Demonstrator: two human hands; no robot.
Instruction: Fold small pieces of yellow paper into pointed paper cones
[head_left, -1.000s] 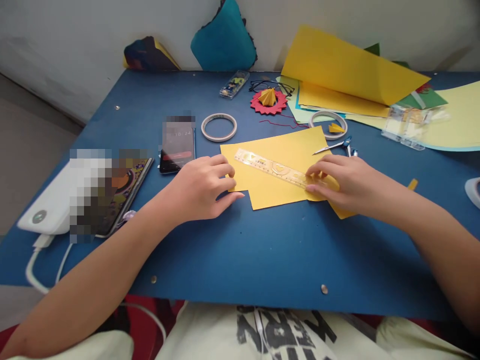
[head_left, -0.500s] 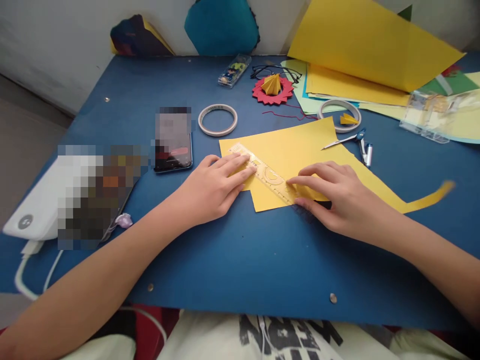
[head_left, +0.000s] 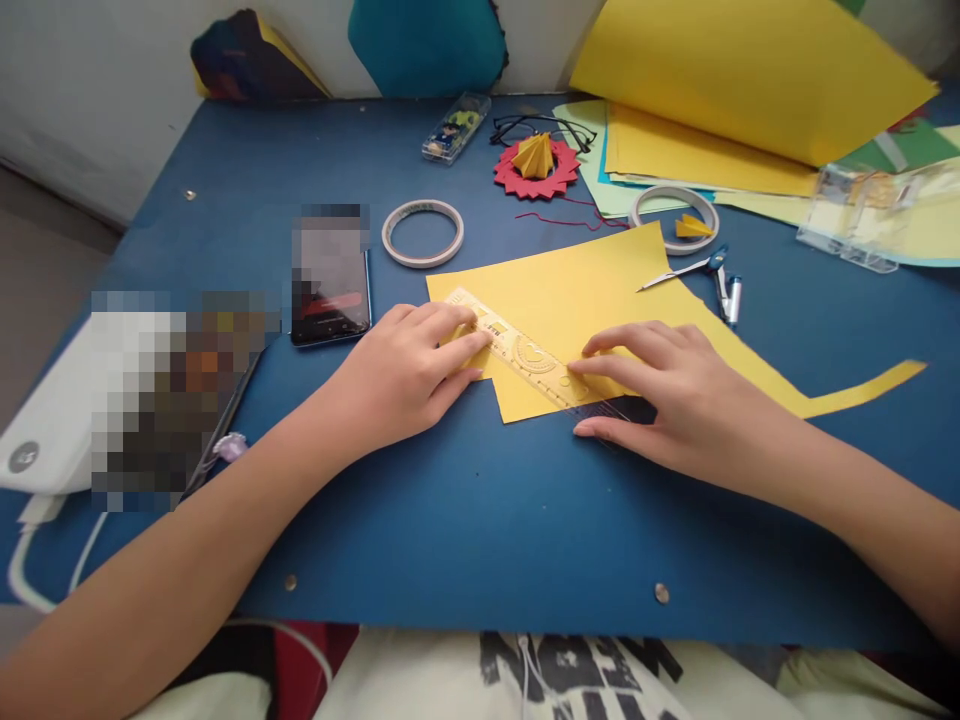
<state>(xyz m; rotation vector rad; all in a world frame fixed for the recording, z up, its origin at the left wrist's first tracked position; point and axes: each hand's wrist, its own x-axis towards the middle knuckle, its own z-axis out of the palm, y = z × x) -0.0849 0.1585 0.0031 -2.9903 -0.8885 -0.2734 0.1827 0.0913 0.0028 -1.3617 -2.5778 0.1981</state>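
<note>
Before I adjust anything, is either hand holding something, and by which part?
Left hand presses the clear ruler down near its far end; right hand touches its nearer half with fingertips.

Soft, muted light, dim lower-right corner, blocky pixelation at left

Shirt [head_left: 409, 680] pale cream, seen below the worktop's front edge. Bold black block lettering [head_left: 500, 665] across the chest, at least 2 rows, lower row cut off. 1 thin white cord [head_left: 525, 660] over the print, parting into 2 strands. Left hand [head_left: 416, 370] and right hand [head_left: 671, 390] bare, forearms too.
</note>
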